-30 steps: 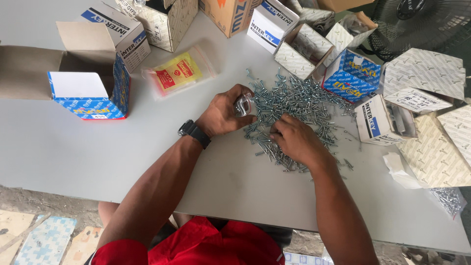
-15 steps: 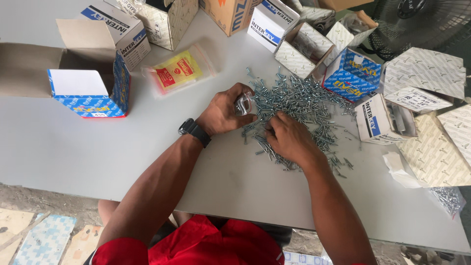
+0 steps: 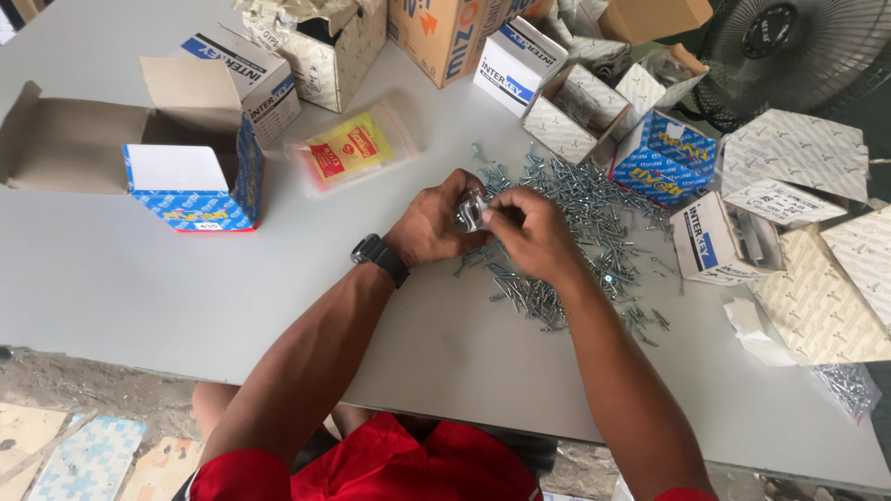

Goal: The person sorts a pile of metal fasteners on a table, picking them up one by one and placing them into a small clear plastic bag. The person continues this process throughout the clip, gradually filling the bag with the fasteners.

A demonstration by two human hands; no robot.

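A loose pile of small silver screws (image 3: 580, 218) lies spread on the grey table (image 3: 139, 288). My left hand (image 3: 436, 225), with a black watch on its wrist, is closed around a small clear plastic bag (image 3: 470, 211) just left of the pile. My right hand (image 3: 531, 232) has its fingertips pinched at the mouth of that bag, touching my left hand. What the right fingers pinch is too small to tell.
An open blue box (image 3: 190, 176) stands at the left. A yellow-and-red packet in a clear bag (image 3: 348, 148) lies behind my hands. Several open cardboard boxes (image 3: 575, 107) crowd the back and right. A black fan (image 3: 789, 46) stands at the far right corner.
My right hand has lifted off the screw pile and moved left and up to the bag held in my left hand. The view has shifted slightly.
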